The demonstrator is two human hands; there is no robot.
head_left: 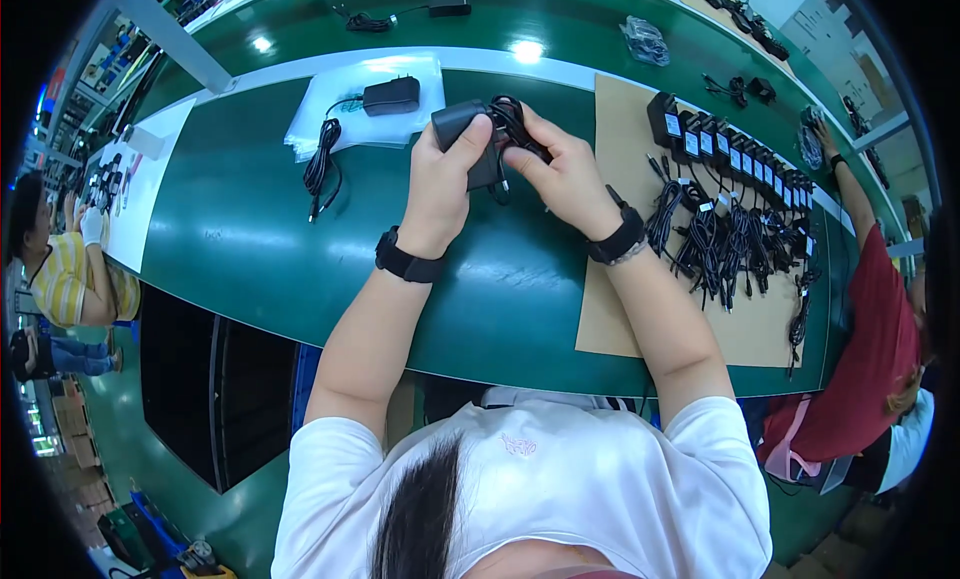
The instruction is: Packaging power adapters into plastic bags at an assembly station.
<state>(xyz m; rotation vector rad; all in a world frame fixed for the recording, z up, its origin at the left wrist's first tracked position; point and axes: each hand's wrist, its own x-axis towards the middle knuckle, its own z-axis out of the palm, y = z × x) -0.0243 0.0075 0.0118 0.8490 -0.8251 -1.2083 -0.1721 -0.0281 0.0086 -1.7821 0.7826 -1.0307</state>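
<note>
Above the green table, my left hand (447, 174) is closed round a black power adapter (458, 125), thumb on its upper face. My right hand (560, 169) pinches the adapter's coiled black cable (512, 122) right beside it; the fingertips are partly hidden behind the coil. A plug end hangs below the adapter. To the left, a second power adapter (391, 97) with its bundled cable (321, 164) lies on a stack of clear plastic bags (425, 79). To the right, a row of black adapters (735, 159) with pale labels and tied cables (705, 254) rests on brown cardboard (625, 314).
Beyond a white ledge (545, 67) another green surface holds an adapter (449, 6), a bagged cable bundle (645, 41) and more cables. A co-worker in a red top (850, 364) reaches in at the right. Another person in yellow stripes (75, 279) works at the far left.
</note>
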